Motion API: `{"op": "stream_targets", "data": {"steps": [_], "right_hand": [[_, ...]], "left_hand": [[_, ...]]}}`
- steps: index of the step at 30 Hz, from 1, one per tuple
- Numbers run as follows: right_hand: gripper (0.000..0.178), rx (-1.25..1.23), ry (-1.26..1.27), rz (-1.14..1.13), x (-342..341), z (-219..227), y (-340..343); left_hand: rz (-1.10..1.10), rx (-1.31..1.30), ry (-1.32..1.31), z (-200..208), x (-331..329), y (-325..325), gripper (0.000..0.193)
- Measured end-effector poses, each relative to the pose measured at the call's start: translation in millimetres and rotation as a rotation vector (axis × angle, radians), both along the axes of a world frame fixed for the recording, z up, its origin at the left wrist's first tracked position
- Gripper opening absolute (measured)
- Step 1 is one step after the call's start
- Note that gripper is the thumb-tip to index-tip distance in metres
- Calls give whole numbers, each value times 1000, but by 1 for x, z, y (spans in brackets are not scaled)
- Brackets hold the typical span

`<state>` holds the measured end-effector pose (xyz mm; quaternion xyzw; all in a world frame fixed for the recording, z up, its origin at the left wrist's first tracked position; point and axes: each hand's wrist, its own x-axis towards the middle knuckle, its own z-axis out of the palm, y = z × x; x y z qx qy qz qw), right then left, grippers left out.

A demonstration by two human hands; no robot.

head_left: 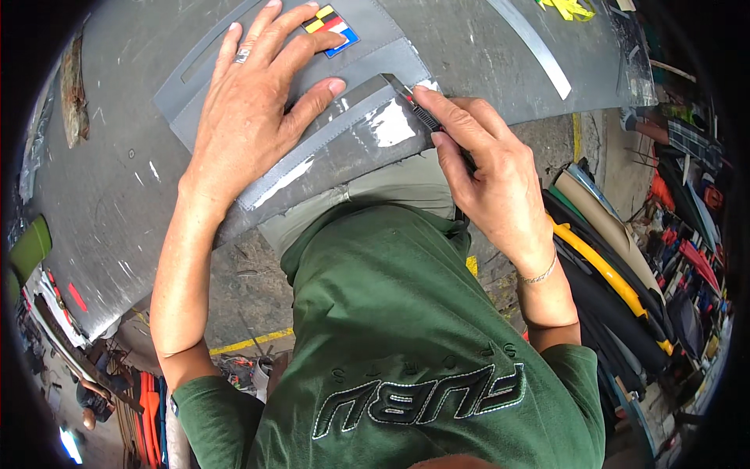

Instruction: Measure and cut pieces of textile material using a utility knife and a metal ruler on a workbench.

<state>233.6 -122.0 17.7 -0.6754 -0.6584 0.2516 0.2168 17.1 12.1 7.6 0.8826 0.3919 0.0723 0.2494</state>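
Note:
A grey stitched sheet of fabric or vinyl [173, 100] lies on the dark worktable, with long rectangular openings in it. My left hand [254, 102] is spread over it, fingers apart and pressing down, a ring on one finger. One fingertip touches a small multicoloured patch [326, 22] on the sheet. In my right hand [494, 160] is a slim black cutter knife [426, 117], gripped between thumb and fingers. Its blade reaches the right end of the opening closest to me, beside the stitched border strip [301, 152].
A pale grey strip [539, 55] and something bright yellow [572, 8] lie at the table's [101, 203] far right. A worn wooden piece [73, 94] is at left. Long rolls [613, 266] stand beside me on the right. Another person [95, 400] appears at lower left.

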Motion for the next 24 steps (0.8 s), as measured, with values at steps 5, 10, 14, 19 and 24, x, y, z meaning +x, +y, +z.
{"op": "stream_targets", "data": {"steps": [5, 10, 14, 19, 24], "right_hand": [[48, 9, -20, 14, -1, 2, 0], [47, -20, -59, 7, -4, 5, 0], [47, -63, -98, 9, -8, 11, 2], [51, -78, -163, 18, -12, 13, 2], [53, -125, -165, 19, -16, 18, 5]], "left_hand": [[4, -7, 10, 0, 2, 0, 44], [13, -18, 18, 2, 3, 0, 44], [22, -45, 14, 3, 2, 0, 44], [20, -44, 101, 6, 6, 3, 44], [36, -64, 29, 1, 3, 3, 44]]}}
